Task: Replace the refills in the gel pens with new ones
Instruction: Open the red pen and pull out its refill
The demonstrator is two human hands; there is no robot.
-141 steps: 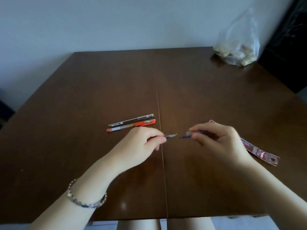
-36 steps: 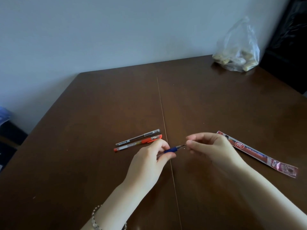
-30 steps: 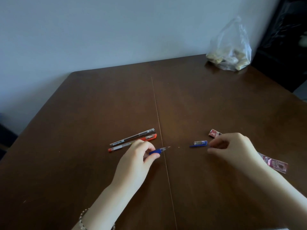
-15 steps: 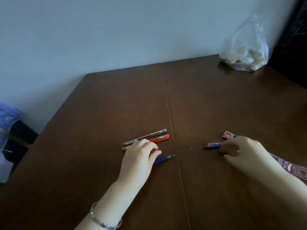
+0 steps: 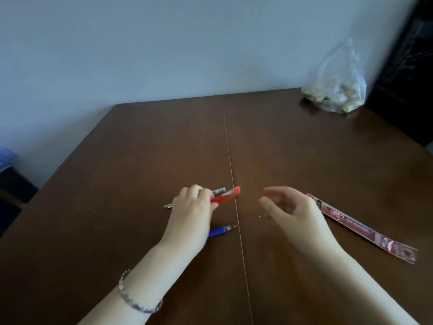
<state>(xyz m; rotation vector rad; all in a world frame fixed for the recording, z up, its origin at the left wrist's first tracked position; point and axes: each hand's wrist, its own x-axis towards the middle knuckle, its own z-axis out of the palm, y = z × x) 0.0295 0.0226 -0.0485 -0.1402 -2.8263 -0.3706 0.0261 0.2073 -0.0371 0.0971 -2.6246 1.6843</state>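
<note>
My left hand [image 5: 191, 213] grips the red gel pen [image 5: 228, 195], lifting its capped end just left of the table's centre seam. A black gel pen [image 5: 219, 191] lies on the table behind it, mostly hidden by the hand. The blue gel pen [image 5: 221, 231], uncapped with its tip pointing right, lies on the table beside my left wrist. My right hand [image 5: 289, 208] hovers to the right of the seam, fingers curled apart and holding nothing. The blue cap is hidden from view. A red refill packet [image 5: 356, 227] lies to the right of my right hand.
A brown wooden table [image 5: 293, 151] has a seam down its middle. A clear plastic bag [image 5: 335, 85] with pale lumps sits at the far right corner against the wall. Dark furniture stands beyond the right edge. A beaded bracelet [image 5: 136, 299] is on my left wrist.
My left hand let go of the blue pen, which now lies on the table, and took hold of the red pen. My right hand left the blue cap and opened.
</note>
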